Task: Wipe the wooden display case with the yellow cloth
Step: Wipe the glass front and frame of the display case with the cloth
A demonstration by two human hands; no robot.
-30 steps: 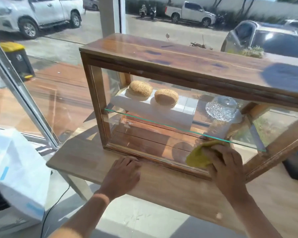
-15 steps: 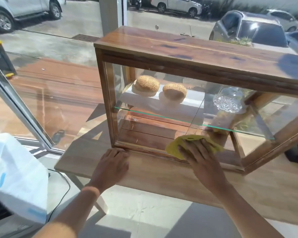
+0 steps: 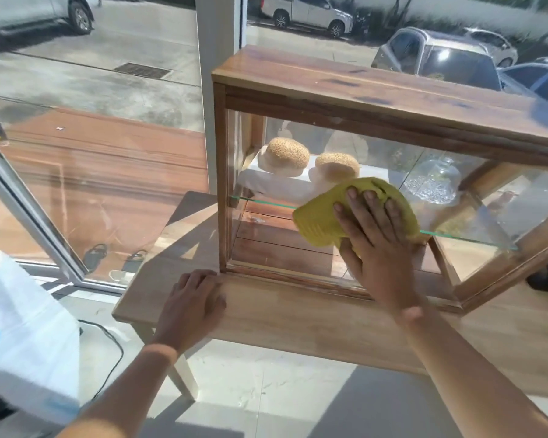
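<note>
The wooden display case (image 3: 377,86) with glass front stands on a wooden table (image 3: 298,324). My right hand (image 3: 377,248) presses the yellow cloth (image 3: 323,216) flat against the front glass, at mid height, near the glass shelf's edge. My left hand (image 3: 192,306) rests palm down on the table, fingers together, just by the case's lower left corner. Inside, two sesame buns (image 3: 287,153) sit on a white board, and a cut-glass dome (image 3: 431,184) stands to their right.
A large window pane is behind and left of the table, with cars parked outside. A white bag (image 3: 23,339) sits at the lower left, with a black cable (image 3: 108,358) on the tiled floor. Sandals (image 3: 114,257) lie beyond the glass.
My right hand has slid the yellow cloth up the glass from the bottom rail to shelf height. The view has shifted so the case sits further right. My left hand stays on the table.
</note>
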